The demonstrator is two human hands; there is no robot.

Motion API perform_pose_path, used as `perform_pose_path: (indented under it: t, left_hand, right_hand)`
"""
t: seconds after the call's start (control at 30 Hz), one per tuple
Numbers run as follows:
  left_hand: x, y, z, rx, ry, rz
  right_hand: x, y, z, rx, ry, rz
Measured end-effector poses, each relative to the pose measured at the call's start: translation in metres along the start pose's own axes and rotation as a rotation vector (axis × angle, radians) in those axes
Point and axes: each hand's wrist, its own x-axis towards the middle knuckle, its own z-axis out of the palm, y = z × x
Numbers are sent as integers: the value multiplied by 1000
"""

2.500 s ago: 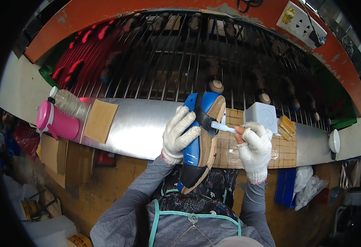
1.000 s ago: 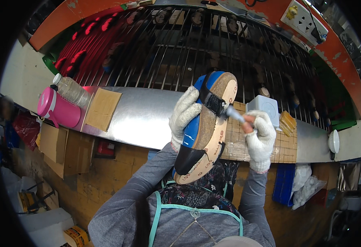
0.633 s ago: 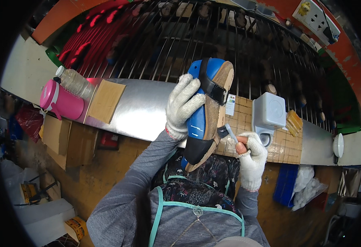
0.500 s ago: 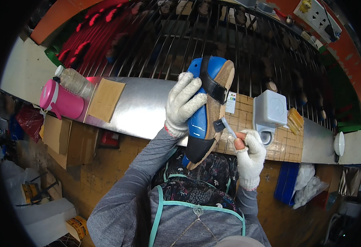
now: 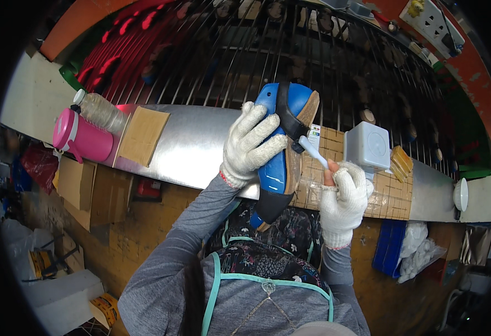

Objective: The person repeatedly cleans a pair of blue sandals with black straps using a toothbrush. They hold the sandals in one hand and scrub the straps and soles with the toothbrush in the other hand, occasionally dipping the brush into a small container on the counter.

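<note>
My gloved left hand [image 5: 250, 147] grips a blue shoe last [image 5: 272, 175] by its side. A sandal upper with black straps [image 5: 290, 115] and a brown footbed edge [image 5: 293, 166] is fitted on the last, which is held up at a slant above the bench. My right hand [image 5: 343, 204], in a white glove with bare fingertips, pinches the pale handle of a small brush [image 5: 314, 152]. The brush's dark head meets the sandal's edge just below the upper strap. Whether its bristles press on the strap or the footbed, I cannot tell.
Behind the metal bench [image 5: 192, 126] runs a rack of metal rods [image 5: 223, 73] with shoes on it. A white container [image 5: 367, 147] stands on the brown patterned board [image 5: 391, 196] at right. At left are a pink jug [image 5: 86, 136], a clear bottle [image 5: 103, 111] and a cardboard piece [image 5: 143, 136].
The last has tipped, so less of its underside shows, and its top sits slightly lower. My right hand has carried the brush up along the edge toward the upper strap.
</note>
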Motion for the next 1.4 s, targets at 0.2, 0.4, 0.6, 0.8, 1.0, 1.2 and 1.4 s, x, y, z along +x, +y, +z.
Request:
perform_pose_path:
  t: [0.2, 0.4, 0.6, 0.8, 1.0, 1.2, 1.4]
  left_hand:
    - [3, 2, -7, 29, -78, -1]
    - [5, -1, -3, 10, -41, 26]
    - [7, -1, -1, -7, 11, -8]
    - [11, -3, 0, 14, 72, -41]
    - [13, -9, 3, 16, 141, -56]
    - [11, -11, 5, 35, 169, -96]
    - [10, -13, 8, 40, 177, -106]
  right_hand:
    - [-1, 1, 3, -117, 92, -79]
    - [7, 10, 8, -63, 174, -154]
    - [14, 20, 1, 116, 23, -96]
    - [11, 24, -2, 311, -143, 16]
    - [-2, 21, 4, 401, -140, 100]
    - [-12, 17, 7, 439, -129, 112]
    - [-14, 16, 0, 356, -128, 47]
